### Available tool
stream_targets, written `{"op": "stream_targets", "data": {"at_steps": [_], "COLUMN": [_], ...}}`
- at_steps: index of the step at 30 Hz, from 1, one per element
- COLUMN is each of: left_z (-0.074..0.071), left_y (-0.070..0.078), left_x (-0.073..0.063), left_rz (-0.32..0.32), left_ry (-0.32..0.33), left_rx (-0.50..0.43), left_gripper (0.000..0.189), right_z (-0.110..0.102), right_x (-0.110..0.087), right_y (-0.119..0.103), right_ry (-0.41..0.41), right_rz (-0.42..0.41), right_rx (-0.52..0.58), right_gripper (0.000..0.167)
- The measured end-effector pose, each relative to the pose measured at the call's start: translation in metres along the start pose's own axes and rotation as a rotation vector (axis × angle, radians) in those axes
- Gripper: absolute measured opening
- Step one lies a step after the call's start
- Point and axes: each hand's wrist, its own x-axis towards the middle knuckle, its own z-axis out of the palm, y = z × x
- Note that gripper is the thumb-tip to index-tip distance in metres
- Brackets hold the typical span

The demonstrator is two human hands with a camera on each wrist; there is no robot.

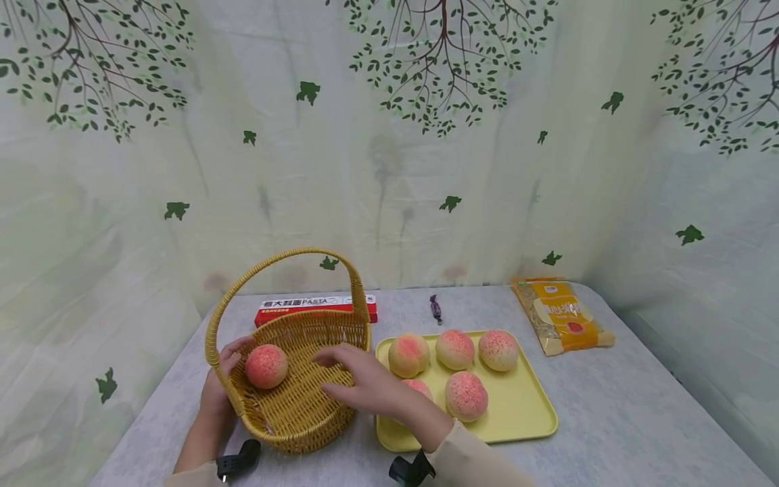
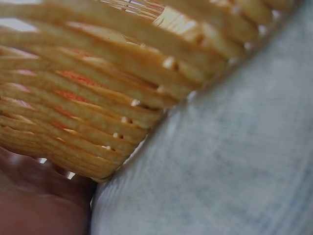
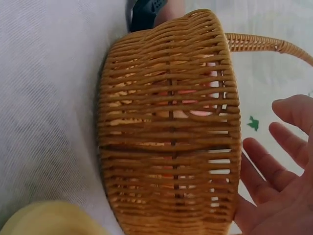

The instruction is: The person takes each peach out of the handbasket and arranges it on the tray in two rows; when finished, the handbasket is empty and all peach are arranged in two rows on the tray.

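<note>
A wicker basket point(image 1: 304, 399) with a tall arched handle stands on the left half of the table. One pink peach point(image 1: 266, 366) lies inside it, against the left wall. My left hand point(image 1: 222, 382) grips the basket's left side, its fingers over the rim. In the left wrist view, the palm point(image 2: 44, 196) is against the woven wall. Over the basket's right rim hovers my right hand point(image 1: 365, 382), fingers spread and holding nothing. To the right, a yellow tray point(image 1: 523, 412) bears several peaches point(image 1: 466, 396); my right forearm partly hides one.
Behind the basket lies a red and white pasta box point(image 1: 316, 306). A small purple wrapped candy point(image 1: 435, 309) is at the back of the table. An orange and clear food bag point(image 1: 562, 316) lies at the back right. A leaf-printed curtain point(image 1: 395, 169) hangs behind the table.
</note>
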Motion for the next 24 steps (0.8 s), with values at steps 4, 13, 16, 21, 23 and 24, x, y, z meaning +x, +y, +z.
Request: {"op": "stream_targets", "data": {"at_steps": [4, 13, 16, 21, 23, 24], "left_z": [0.000, 0.000, 0.000, 0.000, 0.000, 0.000], "left_y": [0.000, 0.001, 0.001, 0.002, 0.002, 0.003], "left_x": [0.000, 0.001, 0.000, 0.000, 0.000, 0.000], "left_rz": [0.012, 0.008, 0.005, -0.025, -0.025, -0.021], "left_ry": [-0.003, -0.009, -0.007, -0.008, -0.011, -0.014], "left_rx": [-0.021, -0.045, -0.052, -0.053, -0.054, -0.052], "left_gripper": [0.047, 0.046, 0.045, 0.044, 0.045, 0.045], "right_z": [0.004, 0.011, 0.014, 0.019, 0.021, 0.021], "right_x": [0.009, 0.027, 0.033, 0.040, 0.043, 0.044], "right_y": [0.000, -0.004, -0.006, -0.007, -0.007, -0.007], "right_ry": [-0.006, -0.042, -0.057, -0.073, -0.065, -0.059], "right_rz": [0.025, 0.137, 0.177, 0.247, 0.259, 0.263], "right_rx": [0.004, -0.063, -0.041, -0.015, 0.001, 0.012], "right_gripper": [0.042, 0.050, 0.055, 0.061, 0.062, 0.062]}}
